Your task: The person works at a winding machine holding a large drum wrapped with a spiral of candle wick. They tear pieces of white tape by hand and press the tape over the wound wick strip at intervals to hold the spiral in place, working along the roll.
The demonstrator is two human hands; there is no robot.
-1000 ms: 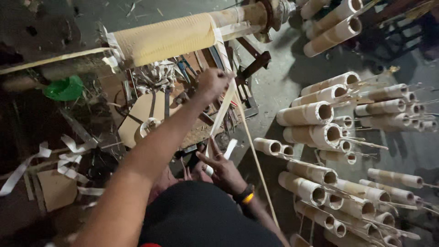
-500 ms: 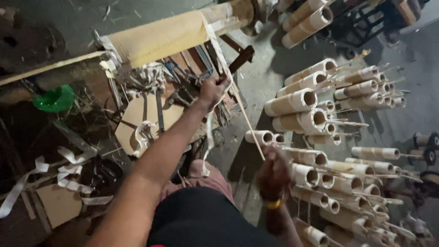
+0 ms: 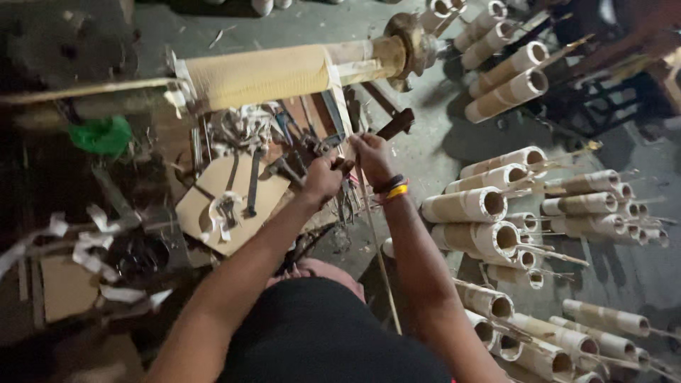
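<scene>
A thin pale bamboo stick (image 3: 376, 248) slants down from below the paper-wrapped roller (image 3: 262, 74).

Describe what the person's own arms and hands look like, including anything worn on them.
Both arms are bare from the shoulder area down, with no sleeves reaching the forearms and no gloves on either hand. The right hand has a stack of bands at the wrist: a dark one and a bright yellow-orange bangle. The left hand and its wrist carry nothing that shows. A dark sleeveless top covers the torso.
</scene>
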